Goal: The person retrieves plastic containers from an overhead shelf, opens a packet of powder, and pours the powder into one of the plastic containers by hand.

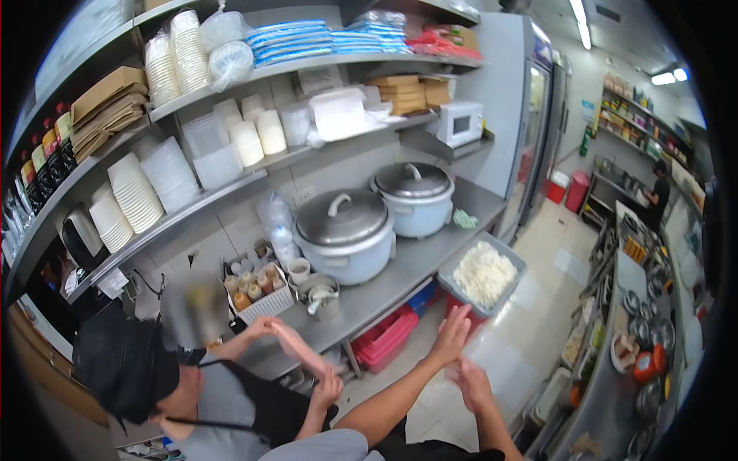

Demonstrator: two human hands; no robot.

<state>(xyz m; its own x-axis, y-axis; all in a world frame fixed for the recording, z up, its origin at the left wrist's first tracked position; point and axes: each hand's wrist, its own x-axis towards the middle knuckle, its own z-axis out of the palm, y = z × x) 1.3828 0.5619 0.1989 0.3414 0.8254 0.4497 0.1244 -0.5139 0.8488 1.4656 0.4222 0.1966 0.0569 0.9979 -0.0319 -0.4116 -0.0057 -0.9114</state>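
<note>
Two hands, apparently empty: left hand (450,336) flat and open, right hand (471,384) loosely open, blurred. An inadvertent knock against the nearby rice tub (518,269) could scatter its uncovered contents.

The rice (484,275) is white, and its tub (509,293) is grey. The near pot (346,260) and the far pot (411,221) are very pale blue with dark grey lids. The cloth (464,220) is light green. The bins (384,339) under the counter are pinky red. The cap (111,355) is black. The flat packs (288,44) have blue and white stripes. The paper bags (108,111) are brown. The microwave (461,124) is white.
</note>
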